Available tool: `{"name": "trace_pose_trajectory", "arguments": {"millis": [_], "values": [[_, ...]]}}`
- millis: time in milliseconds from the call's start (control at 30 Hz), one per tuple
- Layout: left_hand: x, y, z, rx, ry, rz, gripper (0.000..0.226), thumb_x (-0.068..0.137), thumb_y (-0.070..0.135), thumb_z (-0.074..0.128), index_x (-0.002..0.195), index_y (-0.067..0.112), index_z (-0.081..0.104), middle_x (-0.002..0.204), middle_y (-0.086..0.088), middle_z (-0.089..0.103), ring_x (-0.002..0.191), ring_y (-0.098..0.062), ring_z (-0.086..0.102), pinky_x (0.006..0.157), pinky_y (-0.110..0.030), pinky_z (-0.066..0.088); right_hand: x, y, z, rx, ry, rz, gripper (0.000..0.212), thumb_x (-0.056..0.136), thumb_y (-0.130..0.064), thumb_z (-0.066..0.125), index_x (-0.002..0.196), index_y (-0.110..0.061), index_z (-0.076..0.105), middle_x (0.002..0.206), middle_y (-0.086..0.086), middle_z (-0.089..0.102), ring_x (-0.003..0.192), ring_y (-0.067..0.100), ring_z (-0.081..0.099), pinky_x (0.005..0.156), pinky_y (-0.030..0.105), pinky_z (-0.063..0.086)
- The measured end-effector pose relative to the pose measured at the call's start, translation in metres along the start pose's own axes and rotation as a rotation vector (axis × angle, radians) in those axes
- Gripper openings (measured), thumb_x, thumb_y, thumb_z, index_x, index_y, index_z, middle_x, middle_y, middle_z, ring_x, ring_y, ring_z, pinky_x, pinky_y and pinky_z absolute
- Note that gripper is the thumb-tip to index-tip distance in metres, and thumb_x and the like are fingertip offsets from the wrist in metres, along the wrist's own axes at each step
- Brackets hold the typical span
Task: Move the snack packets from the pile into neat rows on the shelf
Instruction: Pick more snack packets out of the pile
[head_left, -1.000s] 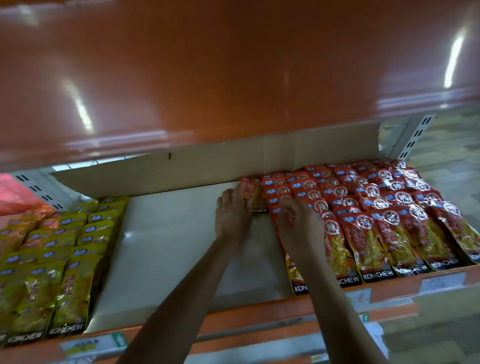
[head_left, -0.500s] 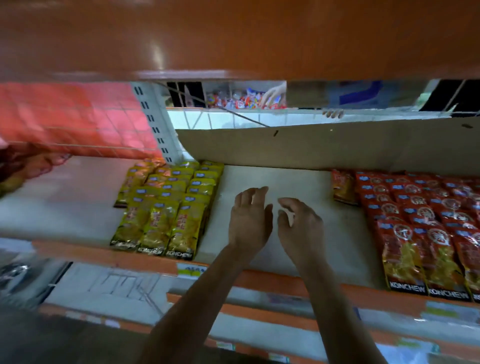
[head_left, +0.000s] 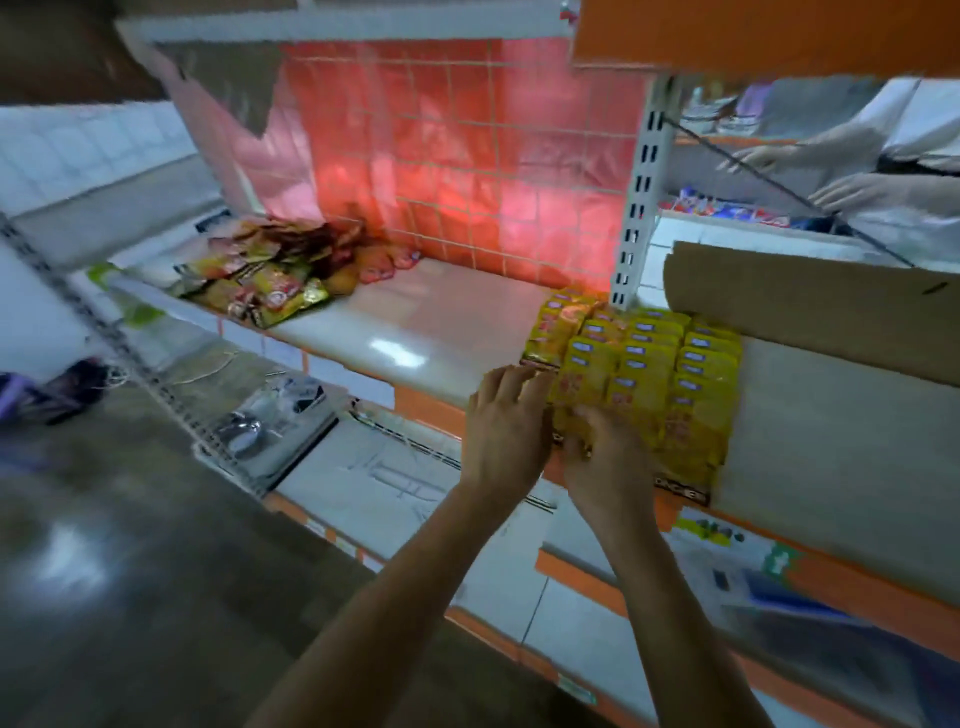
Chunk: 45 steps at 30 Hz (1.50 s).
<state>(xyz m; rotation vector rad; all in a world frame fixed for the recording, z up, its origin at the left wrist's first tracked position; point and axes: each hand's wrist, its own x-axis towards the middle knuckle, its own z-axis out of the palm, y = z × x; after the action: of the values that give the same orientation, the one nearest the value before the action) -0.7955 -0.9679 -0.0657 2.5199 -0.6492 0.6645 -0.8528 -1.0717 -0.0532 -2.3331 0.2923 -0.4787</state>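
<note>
- Both hands have shifted leftward since half a second ago, from above the bare board between the two blocks of packets to the yellow rows (head_left: 649, 364); the red packets are now out of view.
- Left fingers (head_left: 519, 379): nearly straight and lying close together, tips touching the left edge of the yellow rows.
- Left hand (head_left: 506, 436): back facing upward, at the front edge of the shelf (head_left: 415, 322).
- Right fingers (head_left: 589, 421): bent down onto the front packet (head_left: 576, 387) of the leftmost row; motion blur hides whether they pinch it.
- Right hand (head_left: 608, 467): just beside the left hand, over the front edge of the shelf.
- Yellow rows: about three overlapping columns running front to back, near a white slotted upright (head_left: 636, 208).
- Cardboard sheet (head_left: 810, 306): standing on edge behind the rows and the bare board to their right.
- Pile (head_left: 270, 275): loose yellow and red packets heaped at the far left of the shelf, against a red tiled wall (head_left: 457, 145), well apart from both hands.
- Another person's hands (head_left: 862, 192): visible beyond the shelving, upper right.
</note>
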Motion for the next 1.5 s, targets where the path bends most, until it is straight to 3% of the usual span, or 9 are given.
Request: {"name": "trace_pose_trajectory", "arguments": {"millis": [167,267,433,700,900,1067,1233,1333,1500], "values": [[-0.010,-0.066,-0.027,0.076,0.030,-0.113,0.039,0.084,0.029,0.046,0.114,0.012,0.064,0.112,-0.008,0.066,0.106,-0.033,0.058,0.082,-0.042,0.052,0.005,-0.045,0.051,-0.038,-0.093,-0.099,0.029,0.090,-0.019,0.055,0.114,-0.008,0.067,0.114,0.008,0.068,0.109,0.027,0.059,0.090,0.029,0.042],[-0.013,-0.103,-0.035,0.080,0.020,-0.209,0.037,0.086,0.026,0.056,0.119,0.012,0.062,0.118,-0.009,0.064,0.111,-0.034,0.056,0.085,-0.046,0.051,0.014,-0.071,0.075,-0.005,-0.145,-0.112,0.029,0.092,-0.021,0.059,0.118,-0.011,0.065,0.119,0.003,0.066,0.113,0.022,0.057,0.085,0.022,0.037],[-0.010,-0.163,-0.049,0.152,0.048,-0.277,0.045,0.086,0.036,0.040,0.118,0.014,0.063,0.114,-0.007,0.066,0.106,-0.032,0.058,0.082,-0.042,0.052,0.038,-0.107,0.127,0.046,-0.200,-0.139,0.030,0.092,-0.021,0.059,0.121,-0.013,0.064,0.123,0.002,0.064,0.116,0.021,0.054,0.085,0.018,0.032],[0.047,-0.279,-0.049,0.253,0.026,-0.364,0.042,0.083,0.027,0.067,0.121,0.010,0.060,0.117,-0.013,0.064,0.107,-0.037,0.056,0.083,-0.048,0.051,0.117,-0.157,0.223,0.087,-0.247,-0.182,0.030,0.089,-0.011,0.059,0.119,-0.012,0.064,0.126,0.003,0.063,0.119,0.021,0.053,0.100,0.025,0.034],[0.097,-0.348,-0.040,0.293,-0.044,-0.502,0.051,0.086,0.033,0.065,0.129,0.009,0.054,0.121,-0.016,0.059,0.110,-0.038,0.053,0.088,-0.045,0.045,0.183,-0.180,0.280,0.081,-0.311,-0.092,0.035,0.089,-0.014,0.059,0.124,-0.012,0.058,0.125,0.008,0.061,0.118,0.027,0.052,0.100,0.034,0.038],[0.121,-0.392,-0.034,0.301,-0.038,-0.598,0.040,0.086,0.028,0.064,0.116,0.003,0.058,0.112,-0.021,0.061,0.104,-0.040,0.054,0.087,-0.046,0.044,0.215,-0.199,0.314,0.063,-0.370,0.015,0.037,0.088,-0.029,0.059,0.123,-0.017,0.055,0.114,0.007,0.066,0.110,0.030,0.057,0.086,0.033,0.042],[0.139,-0.421,-0.033,0.334,-0.113,-0.732,0.053,0.092,0.044,0.055,0.129,0.008,0.043,0.123,-0.018,0.055,0.112,-0.034,0.051,0.093,-0.040,0.040,0.232,-0.217,0.335,-0.023,-0.402,0.111,0.056,0.085,-0.045,0.063,0.131,-0.018,0.046,0.117,0.011,0.064,0.110,0.033,0.058,0.083,0.036,0.045],[0.148,-0.431,-0.030,0.333,-0.159,-0.764,0.058,0.089,0.050,0.057,0.129,0.012,0.040,0.120,-0.014,0.058,0.112,-0.032,0.053,0.090,-0.037,0.042,0.237,-0.222,0.341,-0.046,-0.414,0.152,0.071,0.080,-0.042,0.070,0.139,-0.019,0.039,0.116,0.011,0.064,0.108,0.033,0.059,0.082,0.036,0.046],[0.157,-0.434,-0.038,0.259,-0.193,-0.711,0.065,0.085,0.048,0.064,0.136,0.020,0.037,0.124,-0.013,0.054,0.108,-0.030,0.058,0.080,-0.036,0.047,0.243,-0.222,0.341,0.161,-0.406,0.258,0.049,0.079,-0.020,0.067,0.126,-0.022,0.055,0.102,0.004,0.066,0.101,0.027,0.061,0.080,0.031,0.044]]}}
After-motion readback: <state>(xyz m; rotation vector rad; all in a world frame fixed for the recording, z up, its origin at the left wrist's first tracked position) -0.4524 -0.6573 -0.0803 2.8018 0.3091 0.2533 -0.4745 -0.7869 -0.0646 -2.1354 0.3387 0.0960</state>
